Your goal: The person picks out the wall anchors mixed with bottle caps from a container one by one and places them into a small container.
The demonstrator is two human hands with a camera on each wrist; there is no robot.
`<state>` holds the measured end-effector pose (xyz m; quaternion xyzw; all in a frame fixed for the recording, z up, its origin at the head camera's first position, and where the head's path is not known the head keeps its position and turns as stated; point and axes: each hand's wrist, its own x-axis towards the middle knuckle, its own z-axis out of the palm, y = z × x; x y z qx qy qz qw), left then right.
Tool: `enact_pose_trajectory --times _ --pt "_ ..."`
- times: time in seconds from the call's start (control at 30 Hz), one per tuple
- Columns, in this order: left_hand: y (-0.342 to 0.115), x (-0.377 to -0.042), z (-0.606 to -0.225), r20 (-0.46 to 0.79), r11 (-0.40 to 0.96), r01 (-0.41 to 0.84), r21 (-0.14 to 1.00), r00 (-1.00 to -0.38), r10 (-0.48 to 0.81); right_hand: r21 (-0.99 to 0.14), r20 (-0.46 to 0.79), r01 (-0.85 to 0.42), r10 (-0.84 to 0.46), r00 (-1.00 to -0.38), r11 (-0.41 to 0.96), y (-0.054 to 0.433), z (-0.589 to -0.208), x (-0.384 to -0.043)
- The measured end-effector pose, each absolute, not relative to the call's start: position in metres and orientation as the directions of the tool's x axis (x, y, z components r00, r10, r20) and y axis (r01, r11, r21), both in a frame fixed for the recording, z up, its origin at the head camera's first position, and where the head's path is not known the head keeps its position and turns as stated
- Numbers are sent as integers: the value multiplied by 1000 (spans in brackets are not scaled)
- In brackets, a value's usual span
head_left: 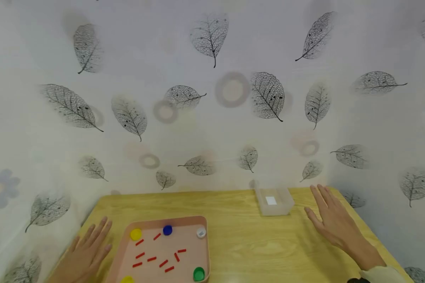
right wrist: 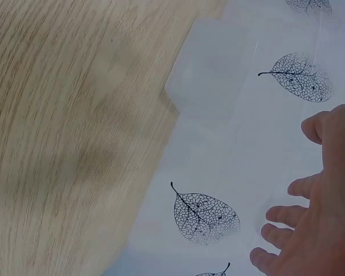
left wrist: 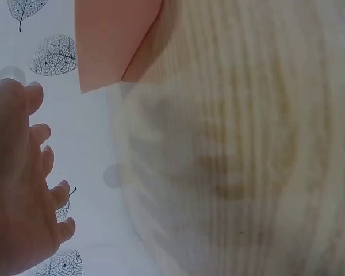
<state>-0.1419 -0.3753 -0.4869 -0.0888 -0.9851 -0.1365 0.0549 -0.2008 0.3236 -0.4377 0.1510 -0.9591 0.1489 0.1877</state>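
Observation:
My left hand (head_left: 83, 253) hovers just left of a pink tray (head_left: 208, 253), fingers extended and holding nothing. In the left wrist view its fingers stay apart from the tray's outer wall (left wrist: 115, 40). Several short red sticks (head_left: 152, 259) lie scattered in the tray. Round caps sit near its edges: yellow (head_left: 136, 234), blue (head_left: 167, 230), white (head_left: 201, 232), green (head_left: 199, 274), and another yellow one (head_left: 127, 279) cut off by the frame. Over the table's right side, my right hand (head_left: 336, 224) is spread and holds nothing. A translucent plastic box (head_left: 285, 205) stands to its left.
The wooden table (head_left: 248, 243) backs onto a wall (head_left: 205, 133) patterned with leaves, which also closes in both sides. A small white patch (head_left: 271, 200) shows in the translucent box. The tray's near edge runs out of the head view.

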Motion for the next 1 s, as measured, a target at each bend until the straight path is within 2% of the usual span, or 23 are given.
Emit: enact_pose_trajectory --times 0.3,0.63,0.77,1.0 --pt "-372 -135 -506 125 915 247 319 -968 217 -298 397 -361 -229 -889 884 317 -443 -203" --pt "-368 -133 -518 87 916 245 319 -969 229 -384 391 -357 -200 -898 851 302 -453 -196" --pt "-361 -136 -522 113 905 275 324 -961 252 -404 402 -348 -178 -898 846 297 -454 -194" --pt "-342 -141 -527 173 906 324 272 -943 285 -419 445 -344 -139 -884 840 289 -460 -190"
